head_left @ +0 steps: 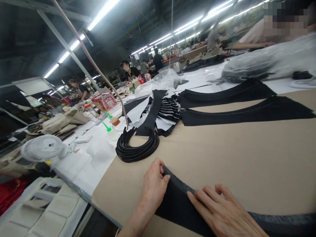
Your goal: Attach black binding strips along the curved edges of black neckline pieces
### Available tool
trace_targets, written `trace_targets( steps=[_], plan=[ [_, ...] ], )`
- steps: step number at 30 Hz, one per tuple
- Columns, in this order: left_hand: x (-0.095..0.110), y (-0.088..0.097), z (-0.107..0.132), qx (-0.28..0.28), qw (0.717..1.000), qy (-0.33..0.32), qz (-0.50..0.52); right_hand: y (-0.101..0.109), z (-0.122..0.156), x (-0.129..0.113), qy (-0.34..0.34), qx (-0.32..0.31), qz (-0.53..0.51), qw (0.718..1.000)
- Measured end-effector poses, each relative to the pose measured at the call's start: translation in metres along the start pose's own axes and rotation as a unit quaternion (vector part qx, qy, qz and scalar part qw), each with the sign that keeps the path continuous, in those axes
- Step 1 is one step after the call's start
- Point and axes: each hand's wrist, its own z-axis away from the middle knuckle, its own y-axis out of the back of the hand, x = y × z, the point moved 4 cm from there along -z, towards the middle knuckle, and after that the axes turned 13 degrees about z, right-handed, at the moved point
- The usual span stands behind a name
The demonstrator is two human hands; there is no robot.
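A long black fabric piece with a curved, shiny strip along its upper edge lies on the brown board in front of me. My left hand pinches the upper left corner of this fabric between thumb and fingers. On the same piece rests my right hand, fingers stretched out, the fingertips touching the curved edge. Part of the fabric is hidden under the right hand. Beyond my left hand sits a bundle of curved black strips.
Two curved black fabric pieces lie farther back, beside a stack of striped black pieces. A white fan and green-tipped bottles stand left. A clear plastic bag lies back right. A co-worker's arm is behind it.
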Motion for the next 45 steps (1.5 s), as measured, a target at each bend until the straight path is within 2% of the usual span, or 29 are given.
trace_targets(
  steps=[7, 13, 16, 20, 23, 31, 34, 37, 38, 42, 45],
  plan=[
    [0.005, -0.001, 0.010, 0.014, 0.999, -0.048, 0.001, 0.004, -0.005, 0.000, -0.007, 0.000, 0.003, 1.000],
    [-0.003, -0.007, 0.022, 0.005, 0.989, -0.150, -0.015, 0.007, -0.005, -0.001, -0.007, 0.008, 0.015, 1.000],
    [-0.011, -0.007, 0.031, 0.004, 0.970, -0.230, -0.079, 0.006, -0.005, -0.001, -0.008, 0.006, 0.009, 1.000],
    [-0.018, -0.003, 0.040, -0.018, 0.928, -0.311, -0.203, 0.005, -0.002, -0.002, -0.013, 0.009, 0.001, 1.000],
    [-0.020, 0.001, 0.041, -0.021, 0.918, -0.319, -0.236, 0.006, -0.002, -0.003, -0.008, 0.005, 0.009, 1.000],
    [-0.020, 0.001, 0.039, -0.017, 0.931, -0.305, -0.201, 0.025, -0.009, -0.003, 0.029, 0.021, 0.050, 0.998],
    [-0.019, 0.005, 0.039, 0.022, 0.947, -0.287, -0.141, 0.021, -0.002, -0.004, 0.010, 0.046, 0.040, 0.998],
    [-0.010, 0.009, 0.037, 0.047, 0.958, -0.269, -0.092, 0.008, 0.003, -0.006, -0.013, 0.019, 0.003, 1.000],
    [-0.004, 0.008, 0.036, 0.026, 0.960, -0.263, -0.093, 0.004, 0.004, -0.006, -0.017, 0.008, -0.007, 1.000],
    [0.017, 0.004, 0.022, -0.114, 0.955, -0.233, -0.144, 0.002, 0.000, -0.002, -0.048, -0.033, -0.066, 0.996],
    [0.027, 0.005, 0.008, -0.178, 0.941, -0.236, -0.163, 0.003, -0.007, 0.002, -0.098, -0.089, -0.118, 0.984]
  ],
)
